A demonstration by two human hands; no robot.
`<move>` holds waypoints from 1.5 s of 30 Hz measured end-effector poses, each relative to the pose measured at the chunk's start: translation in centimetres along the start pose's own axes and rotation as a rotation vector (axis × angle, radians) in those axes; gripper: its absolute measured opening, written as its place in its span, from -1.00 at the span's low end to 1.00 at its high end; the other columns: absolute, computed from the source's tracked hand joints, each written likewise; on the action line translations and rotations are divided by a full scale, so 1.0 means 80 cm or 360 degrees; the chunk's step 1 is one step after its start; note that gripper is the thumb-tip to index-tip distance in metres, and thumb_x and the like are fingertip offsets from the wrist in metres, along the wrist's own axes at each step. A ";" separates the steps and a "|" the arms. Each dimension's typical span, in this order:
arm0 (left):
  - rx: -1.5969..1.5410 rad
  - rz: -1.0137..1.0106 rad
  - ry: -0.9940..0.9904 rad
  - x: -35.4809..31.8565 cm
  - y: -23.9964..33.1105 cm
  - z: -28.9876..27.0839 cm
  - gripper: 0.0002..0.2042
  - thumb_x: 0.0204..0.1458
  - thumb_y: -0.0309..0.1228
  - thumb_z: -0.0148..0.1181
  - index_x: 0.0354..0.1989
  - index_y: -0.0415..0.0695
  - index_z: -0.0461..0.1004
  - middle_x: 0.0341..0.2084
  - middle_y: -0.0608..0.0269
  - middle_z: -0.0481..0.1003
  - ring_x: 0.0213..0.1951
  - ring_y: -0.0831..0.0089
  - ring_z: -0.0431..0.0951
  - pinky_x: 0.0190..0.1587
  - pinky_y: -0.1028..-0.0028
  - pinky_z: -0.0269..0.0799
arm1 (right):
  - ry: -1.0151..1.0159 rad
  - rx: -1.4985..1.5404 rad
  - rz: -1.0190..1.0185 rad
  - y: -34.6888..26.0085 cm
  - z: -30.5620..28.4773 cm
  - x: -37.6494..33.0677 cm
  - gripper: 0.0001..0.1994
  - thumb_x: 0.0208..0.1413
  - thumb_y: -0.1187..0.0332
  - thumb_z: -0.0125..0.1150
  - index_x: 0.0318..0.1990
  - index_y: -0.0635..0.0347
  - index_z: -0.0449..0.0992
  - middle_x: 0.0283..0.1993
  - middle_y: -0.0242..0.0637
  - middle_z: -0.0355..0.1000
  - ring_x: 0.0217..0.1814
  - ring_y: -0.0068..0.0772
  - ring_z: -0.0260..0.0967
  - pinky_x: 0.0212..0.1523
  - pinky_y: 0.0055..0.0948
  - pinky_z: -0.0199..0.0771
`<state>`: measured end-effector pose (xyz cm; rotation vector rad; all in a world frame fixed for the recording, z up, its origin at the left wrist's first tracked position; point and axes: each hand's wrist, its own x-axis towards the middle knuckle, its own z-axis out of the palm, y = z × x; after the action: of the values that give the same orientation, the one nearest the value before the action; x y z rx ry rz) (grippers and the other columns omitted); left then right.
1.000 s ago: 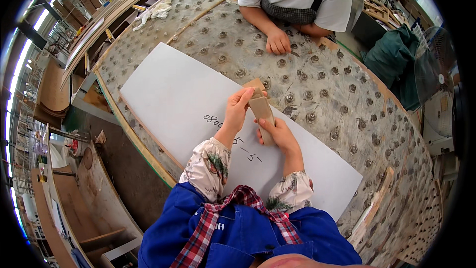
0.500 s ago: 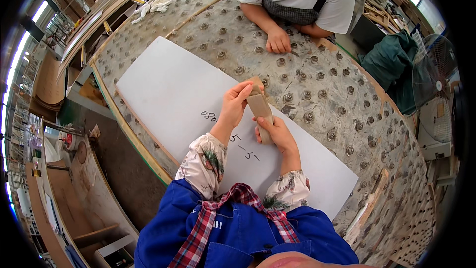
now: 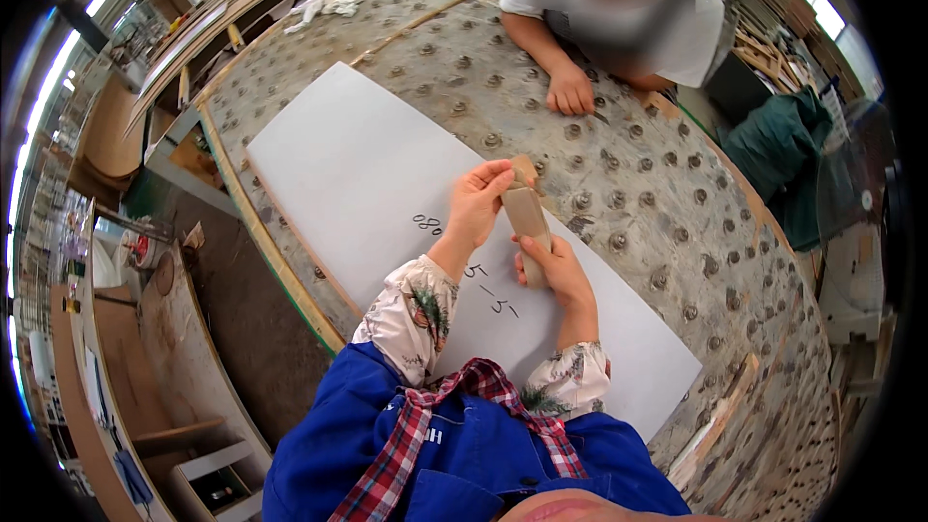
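Tan wooden block held over the white board, near its far long edge. Left hand pinches the block's upper end, fingers curled together. Right hand grips its lower end, fingers closed round it. Board lies flat on the studded table (handwriting on it). Another person's hand rests on the table, well apart.

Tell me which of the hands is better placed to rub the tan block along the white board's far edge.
Probably the right hand: it grips the lower end of the tan rectangular block, while the left hand only pinches its top end at the far edge of the white flat board.
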<state>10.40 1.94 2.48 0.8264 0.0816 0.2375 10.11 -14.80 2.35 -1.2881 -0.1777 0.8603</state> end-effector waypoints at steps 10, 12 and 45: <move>-0.0018 -0.0145 -0.0117 -0.010 0.021 0.013 -0.78 0.07 -0.35 0.01 -0.21 -0.23 0.43 -0.34 0.18 0.49 -0.30 0.46 0.50 -0.22 0.48 0.44 | -0.0060 -0.0025 -0.0071 0.000 0.005 0.002 -0.67 0.08 0.20 0.11 -0.17 0.32 0.38 -0.55 -0.35 0.34 -0.62 -0.54 0.29 -0.59 -0.57 0.29; -0.0117 -0.0152 -0.0099 -0.013 0.022 0.015 -0.78 0.06 -0.36 -0.02 -0.26 -0.24 0.45 -0.35 0.17 0.49 -0.31 0.45 0.50 -0.22 0.46 0.42 | -0.0060 -0.0042 -0.0077 0.002 0.005 0.002 -0.68 0.08 0.21 0.11 -0.17 0.32 0.37 -0.55 -0.35 0.34 -0.63 -0.54 0.29 -0.59 -0.57 0.29; 0.0956 0.0315 0.0059 -0.016 -0.006 0.016 -0.82 0.07 -0.40 0.09 -0.31 -0.29 0.44 -0.51 0.34 0.49 -0.48 0.70 0.42 -0.44 0.67 0.34 | -0.0067 -0.0053 -0.0053 0.006 -0.003 0.002 -0.66 0.09 0.12 0.09 -0.24 0.26 0.37 -0.55 -0.38 0.36 -0.62 -0.56 0.31 -0.59 -0.58 0.30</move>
<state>9.45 0.42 2.95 1.4310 0.1083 0.4253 10.12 -14.84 1.84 -1.2954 -0.2470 0.8598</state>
